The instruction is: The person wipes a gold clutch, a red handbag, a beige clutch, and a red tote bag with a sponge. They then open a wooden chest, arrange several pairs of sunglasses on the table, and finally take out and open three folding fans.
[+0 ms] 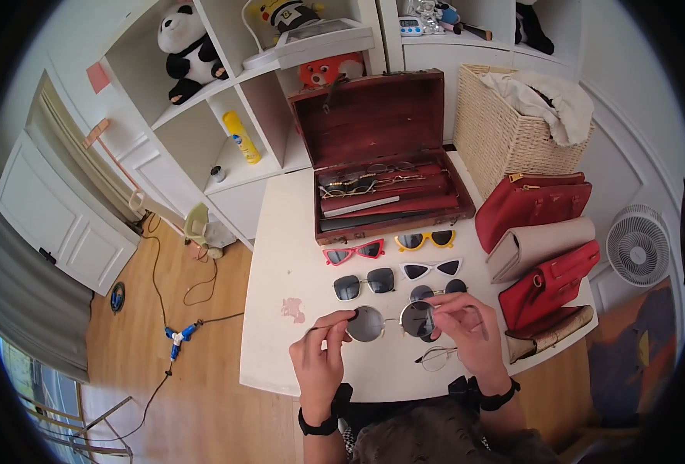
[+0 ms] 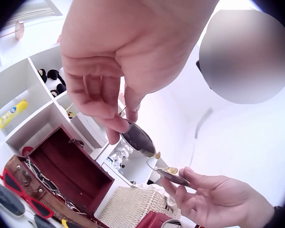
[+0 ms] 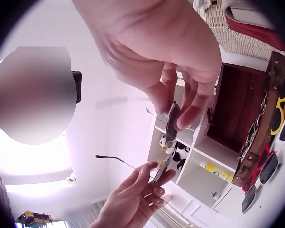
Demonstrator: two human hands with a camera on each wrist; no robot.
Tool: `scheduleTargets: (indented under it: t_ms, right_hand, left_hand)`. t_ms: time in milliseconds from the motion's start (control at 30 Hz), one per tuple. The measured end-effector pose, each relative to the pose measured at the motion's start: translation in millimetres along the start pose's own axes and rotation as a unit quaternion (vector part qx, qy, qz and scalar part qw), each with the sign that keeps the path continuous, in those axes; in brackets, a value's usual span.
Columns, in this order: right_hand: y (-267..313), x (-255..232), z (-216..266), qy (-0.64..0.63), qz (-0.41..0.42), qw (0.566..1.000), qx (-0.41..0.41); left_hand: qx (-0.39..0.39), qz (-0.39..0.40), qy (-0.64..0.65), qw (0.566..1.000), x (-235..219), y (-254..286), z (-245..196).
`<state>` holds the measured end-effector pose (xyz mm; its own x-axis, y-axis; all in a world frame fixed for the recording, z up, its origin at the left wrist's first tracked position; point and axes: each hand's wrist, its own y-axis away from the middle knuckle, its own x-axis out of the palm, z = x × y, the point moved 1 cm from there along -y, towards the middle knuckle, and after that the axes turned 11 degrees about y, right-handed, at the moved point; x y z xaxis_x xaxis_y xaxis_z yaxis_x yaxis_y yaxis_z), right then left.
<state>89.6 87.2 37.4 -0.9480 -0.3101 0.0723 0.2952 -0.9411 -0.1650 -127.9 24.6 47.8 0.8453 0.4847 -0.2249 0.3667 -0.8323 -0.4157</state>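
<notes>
Surface: white tabletop [image 1: 281, 271], with sunglasses in rows before an open red case [image 1: 377, 155].
Room: white shelves [image 1: 226, 100], wood floor.
Round sunglasses [image 1: 393, 321]: dark lenses, thin metal frame, lifted above the tabletop.
Hands: left hand [image 1: 319, 359] and right hand [image 1: 470, 329] each pinch one side.

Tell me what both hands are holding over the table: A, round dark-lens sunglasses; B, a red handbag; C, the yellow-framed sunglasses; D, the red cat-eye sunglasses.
A: the left hand and right hand each pinch one side of the round dark-lens sunglasses.
</notes>
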Motion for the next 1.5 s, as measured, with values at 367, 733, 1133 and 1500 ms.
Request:
scheduleTargets:
  t_ms: [367,733,1133,1500]
  right_hand:
    - [-2,-6,-7,-0.035,0.05,0.996,0.057]
    - [-1,-3,-15,-0.054,0.058,0.993,0.086]
    - [-2,17,-24,0.066,-0.039,0.993,0.092]
    - [6,61,-2,0.261,0.071,0.956,-0.113]
  left_hand:
    - [-0.04,-0.014,0.033,0.999,-5,1,-4]
    - [-0.111,-0.021,0.027,0.993,-2,1,-4]
    - [-0.021,0.174,-0.153,0.973,9,11,-2]
    - [-0.105,0.268,-0.085,0.954,15,17,37]
